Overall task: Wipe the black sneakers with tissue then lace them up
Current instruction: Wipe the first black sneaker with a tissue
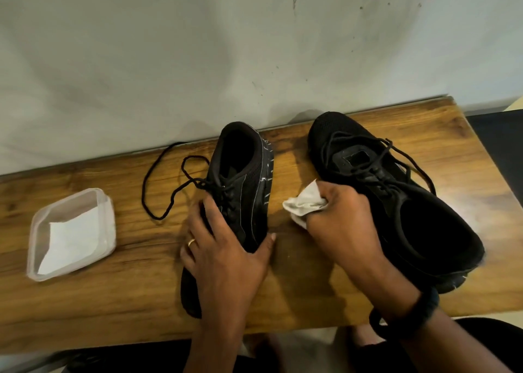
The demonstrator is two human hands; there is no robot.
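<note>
Left hand (226, 251) fingers (210, 212) wrap left sneaker (246, 180) near table (113, 302) edge; right hand (342, 225) fingers (328, 193) clutch tissue (305, 203).

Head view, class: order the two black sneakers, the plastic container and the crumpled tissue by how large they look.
1. The right sneaker and left sneaker: unranked; the right looks bigger, but the left hand covers part of the left.
2. The plastic container.
3. The crumpled tissue, partly inside the right hand.
</note>
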